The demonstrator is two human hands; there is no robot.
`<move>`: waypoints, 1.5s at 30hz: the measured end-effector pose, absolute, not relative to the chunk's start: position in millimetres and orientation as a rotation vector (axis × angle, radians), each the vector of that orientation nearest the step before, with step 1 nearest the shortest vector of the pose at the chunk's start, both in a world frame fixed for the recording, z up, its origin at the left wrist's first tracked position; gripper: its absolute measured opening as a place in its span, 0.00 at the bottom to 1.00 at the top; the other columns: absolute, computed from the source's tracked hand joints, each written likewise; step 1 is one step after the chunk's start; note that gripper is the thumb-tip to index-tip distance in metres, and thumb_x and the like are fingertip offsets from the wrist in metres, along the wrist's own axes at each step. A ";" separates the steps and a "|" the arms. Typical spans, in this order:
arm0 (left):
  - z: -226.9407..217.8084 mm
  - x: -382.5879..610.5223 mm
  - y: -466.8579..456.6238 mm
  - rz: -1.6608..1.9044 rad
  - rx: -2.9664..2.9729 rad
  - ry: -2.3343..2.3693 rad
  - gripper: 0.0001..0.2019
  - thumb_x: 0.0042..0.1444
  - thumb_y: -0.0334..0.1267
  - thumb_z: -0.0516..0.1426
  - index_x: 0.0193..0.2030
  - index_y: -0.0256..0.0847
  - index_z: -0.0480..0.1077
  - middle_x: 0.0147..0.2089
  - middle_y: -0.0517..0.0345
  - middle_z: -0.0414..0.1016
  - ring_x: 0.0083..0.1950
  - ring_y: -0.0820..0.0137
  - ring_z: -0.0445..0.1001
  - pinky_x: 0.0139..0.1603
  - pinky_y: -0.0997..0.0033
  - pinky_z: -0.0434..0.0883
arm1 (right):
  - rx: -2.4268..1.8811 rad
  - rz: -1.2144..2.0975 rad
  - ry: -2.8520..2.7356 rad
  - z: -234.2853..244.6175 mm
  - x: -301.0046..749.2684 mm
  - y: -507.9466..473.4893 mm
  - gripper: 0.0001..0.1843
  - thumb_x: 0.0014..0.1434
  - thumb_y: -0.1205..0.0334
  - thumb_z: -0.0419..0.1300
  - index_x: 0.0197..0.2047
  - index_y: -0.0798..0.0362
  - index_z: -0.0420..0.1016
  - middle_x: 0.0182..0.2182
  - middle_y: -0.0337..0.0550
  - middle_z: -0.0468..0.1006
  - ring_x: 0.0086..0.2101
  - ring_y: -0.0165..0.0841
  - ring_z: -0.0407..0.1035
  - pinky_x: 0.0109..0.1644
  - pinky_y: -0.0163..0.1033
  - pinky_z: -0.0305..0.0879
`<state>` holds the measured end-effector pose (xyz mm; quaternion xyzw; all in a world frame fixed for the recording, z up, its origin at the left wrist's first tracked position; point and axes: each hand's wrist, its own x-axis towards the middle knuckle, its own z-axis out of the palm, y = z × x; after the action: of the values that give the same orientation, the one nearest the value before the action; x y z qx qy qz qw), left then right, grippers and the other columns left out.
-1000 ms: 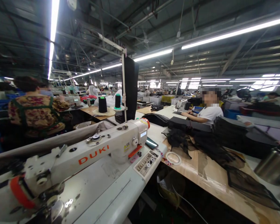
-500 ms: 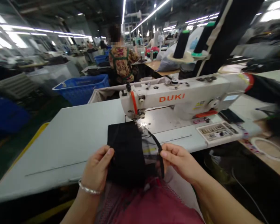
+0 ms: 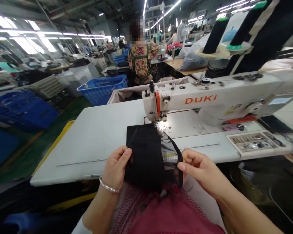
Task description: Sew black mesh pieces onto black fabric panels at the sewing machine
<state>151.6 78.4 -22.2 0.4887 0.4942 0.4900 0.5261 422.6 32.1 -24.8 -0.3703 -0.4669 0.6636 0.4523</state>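
Observation:
A black fabric piece (image 3: 144,156) lies at the front edge of the sewing table, its far right corner beneath the needle area of the white sewing machine (image 3: 202,100). My left hand (image 3: 117,165) pinches the fabric's left edge between thumb and fingers. On the other side, my right hand (image 3: 197,167) grips a narrow black strip (image 3: 177,149) that borders a sheer mesh panel (image 3: 169,154). Mesh and strip run up toward the needle. The near end of the fabric hangs over the table edge, above my lap.
A parts tray (image 3: 256,143) with bobbins sits to the right on the table (image 3: 100,130). Black thread cones (image 3: 215,35) stand behind the machine. Beyond the table are a blue basket (image 3: 104,89) and another person (image 3: 140,61), back turned.
The view has swung left, so everything appears further right. Both hands keep their holds on the fabric and strip, which stay under the needle area.

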 end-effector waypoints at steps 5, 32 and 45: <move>-22.6 144.0 76.9 1.150 1.272 1.219 0.15 0.59 0.49 0.59 0.30 0.39 0.67 0.28 0.61 0.66 0.30 0.73 0.62 0.32 0.76 0.61 | -0.942 1.597 -1.194 -29.9 422.4 31.6 0.12 0.61 0.56 0.62 0.33 0.54 0.66 0.26 0.38 0.75 0.25 0.26 0.68 0.30 0.33 0.65; 31.3 118.4 163.4 0.650 1.611 0.881 0.14 0.53 0.38 0.64 0.46 0.37 0.74 0.42 0.48 0.78 0.36 0.67 0.78 0.41 0.69 0.74 | -0.743 0.096 -2.014 -19.0 415.5 28.7 0.19 0.53 0.81 0.60 0.46 0.55 0.72 0.38 0.44 0.75 0.40 0.35 0.68 0.51 0.50 0.66; -38.1 199.0 211.2 0.245 2.730 1.095 0.14 0.60 0.25 0.51 0.47 0.39 0.75 0.52 0.48 0.74 0.57 0.59 0.69 0.61 0.54 0.64 | -1.004 0.339 -2.154 -98.2 359.2 64.6 0.14 0.63 0.70 0.53 0.51 0.54 0.69 0.51 0.52 0.70 0.53 0.40 0.62 0.57 0.51 0.65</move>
<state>199.0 211.2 -38.1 0.9208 0.3692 0.0828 0.0949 359.2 64.6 -98.2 -0.3900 -0.8363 0.1316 0.3622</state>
